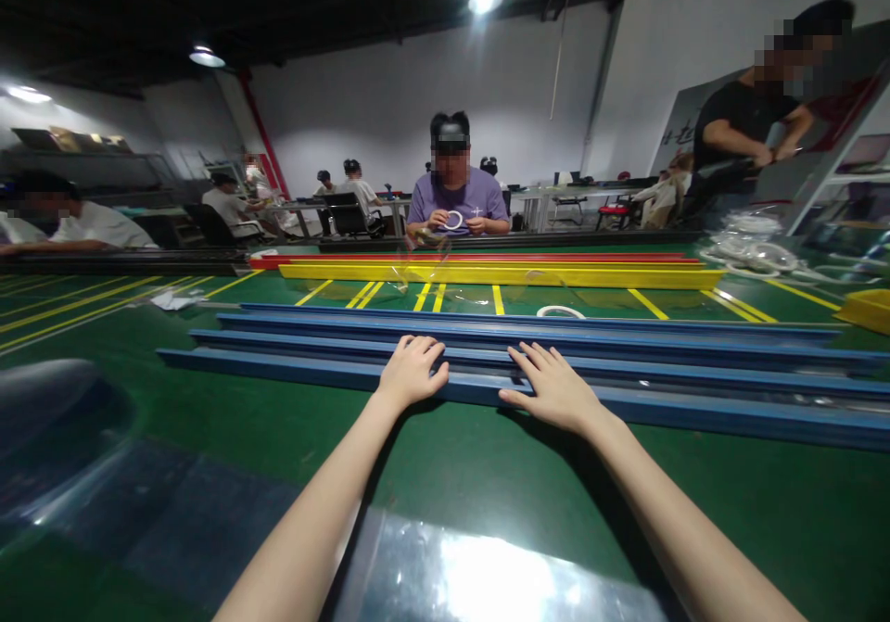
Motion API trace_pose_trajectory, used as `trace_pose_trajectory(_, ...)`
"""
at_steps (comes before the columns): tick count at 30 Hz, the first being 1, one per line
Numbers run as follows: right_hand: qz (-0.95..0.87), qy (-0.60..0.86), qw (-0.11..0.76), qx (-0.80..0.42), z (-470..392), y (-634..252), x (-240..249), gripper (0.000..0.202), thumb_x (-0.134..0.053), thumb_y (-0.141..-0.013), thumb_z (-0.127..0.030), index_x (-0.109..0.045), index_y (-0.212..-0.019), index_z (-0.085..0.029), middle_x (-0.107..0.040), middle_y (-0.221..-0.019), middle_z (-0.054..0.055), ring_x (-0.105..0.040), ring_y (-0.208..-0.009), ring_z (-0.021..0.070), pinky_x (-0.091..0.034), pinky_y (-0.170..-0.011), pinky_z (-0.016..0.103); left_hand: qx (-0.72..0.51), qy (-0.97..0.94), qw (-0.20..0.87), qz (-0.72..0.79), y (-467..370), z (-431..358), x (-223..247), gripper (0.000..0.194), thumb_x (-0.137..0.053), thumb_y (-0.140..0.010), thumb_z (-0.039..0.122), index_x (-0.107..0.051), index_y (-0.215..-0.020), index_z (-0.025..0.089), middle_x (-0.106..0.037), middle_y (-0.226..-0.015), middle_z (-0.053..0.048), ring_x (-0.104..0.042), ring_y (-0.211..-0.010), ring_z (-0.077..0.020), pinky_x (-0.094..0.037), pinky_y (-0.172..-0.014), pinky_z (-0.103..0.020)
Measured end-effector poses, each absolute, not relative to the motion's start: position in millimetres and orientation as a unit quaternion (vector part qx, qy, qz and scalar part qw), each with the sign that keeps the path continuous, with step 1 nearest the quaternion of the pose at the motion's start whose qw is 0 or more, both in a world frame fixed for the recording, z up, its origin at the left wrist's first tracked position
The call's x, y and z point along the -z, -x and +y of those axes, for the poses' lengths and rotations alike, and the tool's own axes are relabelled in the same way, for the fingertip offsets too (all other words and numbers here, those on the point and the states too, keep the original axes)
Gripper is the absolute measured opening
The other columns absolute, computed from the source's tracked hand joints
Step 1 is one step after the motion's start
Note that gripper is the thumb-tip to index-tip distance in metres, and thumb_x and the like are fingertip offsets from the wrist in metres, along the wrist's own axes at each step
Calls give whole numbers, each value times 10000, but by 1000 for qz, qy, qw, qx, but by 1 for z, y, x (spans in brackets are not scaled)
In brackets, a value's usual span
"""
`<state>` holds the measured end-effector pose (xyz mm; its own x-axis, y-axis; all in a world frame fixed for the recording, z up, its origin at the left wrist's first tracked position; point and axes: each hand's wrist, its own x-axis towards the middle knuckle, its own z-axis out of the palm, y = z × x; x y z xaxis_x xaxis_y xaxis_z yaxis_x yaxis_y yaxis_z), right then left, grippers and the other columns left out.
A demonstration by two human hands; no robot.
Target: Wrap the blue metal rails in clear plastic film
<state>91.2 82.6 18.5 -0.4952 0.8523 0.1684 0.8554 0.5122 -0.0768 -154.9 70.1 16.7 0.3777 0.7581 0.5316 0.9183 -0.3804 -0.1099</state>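
Note:
Several long blue channel rails lie side by side across the green table in front of me. My left hand rests on the nearer rails, palm down, its fingers laid over the edges and its thumb held apart. Farther right, my right hand lies palm down on the same rails with its fingers spread and its thumb by the front rail. Neither hand is lifting a rail. The fingertips of the left hand are partly hidden behind the rail edges.
Beyond the blue rails lie yellow rails and red rails. A white ring sits behind the blue rails. Clear plastic lies at the left. A yellow bin stands at right. Across the table, a person holds a white ring.

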Motion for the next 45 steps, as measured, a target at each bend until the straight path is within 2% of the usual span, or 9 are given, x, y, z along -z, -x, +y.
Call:
trace_pose_trajectory(14,-864,493,105,7,84,-91,-17,851,-236,-698,-729,-328,-1312,-147,-348,-1345,122,-269,-1247,264,-176,-1030,418,198,779,176,-569,148,66,-20,243,-402,-788,340,-530,-941,201,-594,-948,-37,-508,-917,-188,-337,-824,-358)
trace_pose_trajectory(20,-866,489,104,-4,84,-91,-17,856,-254,-695,-727,-317,-1317,-142,-337,-1349,129,-259,-1252,265,-167,-1033,419,184,777,125,-589,147,65,-24,250,-436,-774,377,-520,-954,225,-509,-1155,-46,-432,-1079,-203,-317,-895,-382)
trace_pose_trajectory(23,-868,483,110,-45,86,-94,-19,835,-278,-702,-713,-315,-1317,-150,-303,-1368,120,-217,-1271,250,-139,-1042,425,185,774,77,-601,149,71,-26,348,-389,-804,433,-489,-1071,234,-409,-1282,-49,-348,-1181,-202,-294,-950,-380)
trace_pose_trajectory(27,-850,477,183,-131,100,-103,-22,667,-271,-775,-620,-371,-1281,-197,-335,-1358,81,-280,-1249,205,-222,-1025,392,170,771,28,-612,146,94,-29,467,-279,-857,419,-351,-1258,190,-305,-1371,-57,-256,-1255,-193,-239,-1012,-352)
trace_pose_trajectory(29,-823,497,242,-128,114,-111,-23,588,-276,-806,-554,-402,-1254,-194,-405,-1311,86,-351,-1208,190,-278,-999,366,155,780,16,-607,140,110,-31,484,-269,-863,412,-333,-1280,174,-291,-1382,-50,-222,-1273,-193,-210,-1031,-339)
trace_pose_trajectory(31,-810,521,256,-83,130,-120,-23,544,-314,-809,-499,-432,-1227,-170,-442,-1277,106,-369,-1193,207,-281,-994,379,148,788,10,-597,132,126,-33,494,-273,-864,414,-327,-1290,171,-290,-1382,-42,-213,-1278,-192,-189,-1040,-333)
trace_pose_trajectory(36,-827,530,186,18,166,-138,-23,543,-312,-820,-448,-389,-1260,-139,-383,-1321,126,-304,-1232,244,-243,-996,439,135,788,-2,-601,115,156,-29,529,-248,-855,477,-330,-1292,191,-298,-1374,-42,-223,-1273,-235,-195,-1026,-416)
trace_pose_trajectory(42,-833,543,103,15,185,-138,-21,616,-214,-821,-552,-360,-1277,-164,-374,-1332,98,-290,-1241,245,-216,-996,454,121,792,-9,-599,111,169,-23,602,-238,-820,578,-389,-1253,188,-344,-1347,-68,-263,-1256,-252,-206,-1003,-451)
trace_pose_trajectory(45,-842,533,85,13,190,-136,-23,629,-219,-806,-583,-402,-1244,-169,-425,-1293,111,-352,-1203,247,-260,-970,428,112,798,-10,-593,111,172,-25,644,-265,-784,630,-405,-1240,198,-370,-1333,-74,-287,-1244,-249,-223,-993,-436)
